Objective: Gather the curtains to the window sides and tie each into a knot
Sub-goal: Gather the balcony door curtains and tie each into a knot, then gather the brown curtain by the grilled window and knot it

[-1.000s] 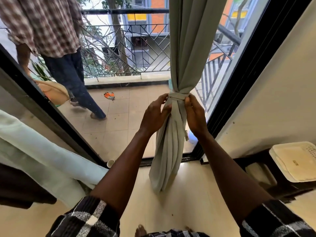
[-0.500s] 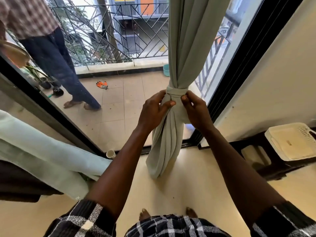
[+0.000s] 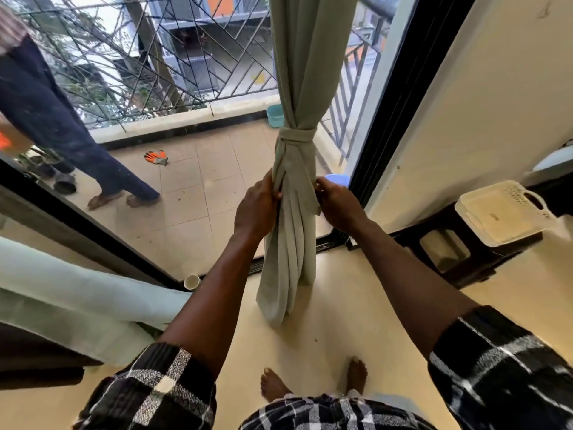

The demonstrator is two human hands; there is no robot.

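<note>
L hand & R hand both clamped on curtain below knot; uneven tug prob loosens the wrap, so it slips.

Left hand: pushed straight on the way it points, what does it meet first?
The curtain: the left hand grips its gathered folds, below the knot. Past the fabric the right hand lies roughly in line, though depth is unclear.
</note>
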